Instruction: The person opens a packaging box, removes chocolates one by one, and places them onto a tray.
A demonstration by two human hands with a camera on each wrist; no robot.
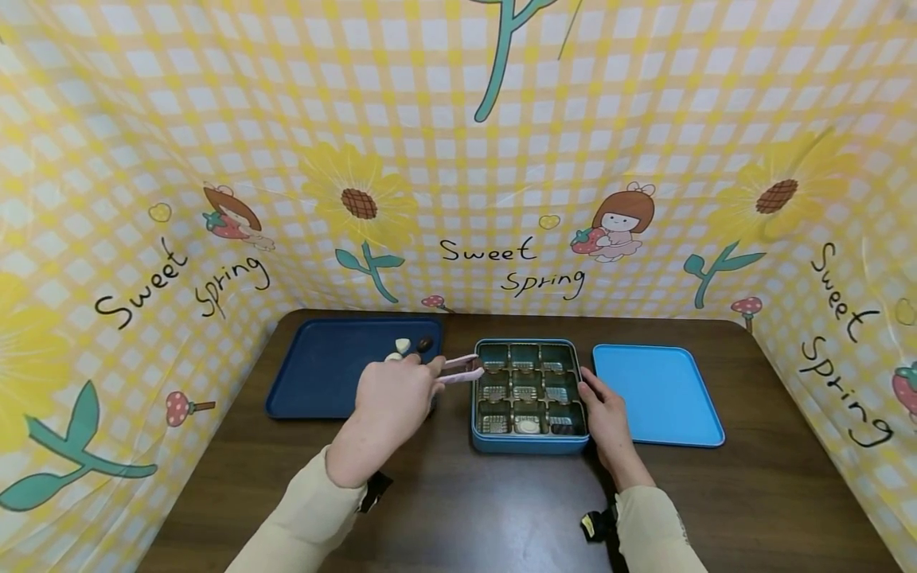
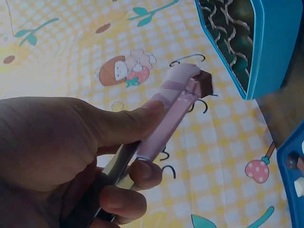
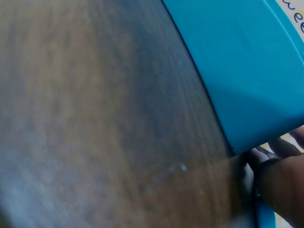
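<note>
My left hand (image 1: 397, 398) grips a pair of tongs (image 2: 164, 118) with pink tips. Between those tips sits a brown, blocky chocolate (image 2: 205, 84). In the head view the tongs reach the left rim of a blue tin box (image 1: 530, 446) with a divided insert of small compartments. Its front row holds a round white piece (image 1: 528, 424) in the middle and a dark piece (image 1: 563, 428) at the right. My right hand (image 1: 607, 414) rests against the box's right side, fingers along the wall; the right wrist view shows it at the box's corner, partly cut off.
A dark blue tray (image 1: 322, 366) lies left of the box, with white pieces (image 1: 403, 345) and a dark brown piece (image 1: 425, 344) near its right end, partly behind the left hand. A light blue flat lid or tray (image 1: 652, 394) lies to the right. Patterned cloth (image 1: 501, 183) surrounds the wooden table (image 1: 501, 509).
</note>
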